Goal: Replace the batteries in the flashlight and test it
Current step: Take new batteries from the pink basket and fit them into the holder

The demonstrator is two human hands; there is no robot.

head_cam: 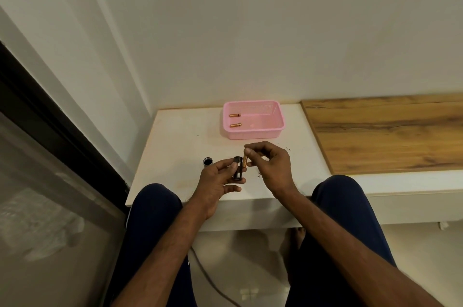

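Observation:
My left hand (217,182) grips a small black battery holder (237,167), held upright over the white table (175,146). My right hand (269,163) pinches a copper-coloured battery (245,159) by its top end, upright and right against the holder's right side. A dark flashlight tube (207,162) lies on the table just left of my left hand, its open end facing me. A pink basket (275,128) stands at the back of the table with two more copper batteries (235,115) (235,125) lying in its left part.
A wooden board (385,131) covers the surface to the right of the white table. The wall runs close behind the basket, and a dark-framed glass panel (50,156) stands at the left. My knees sit under the table's front edge. A cable lies on the floor.

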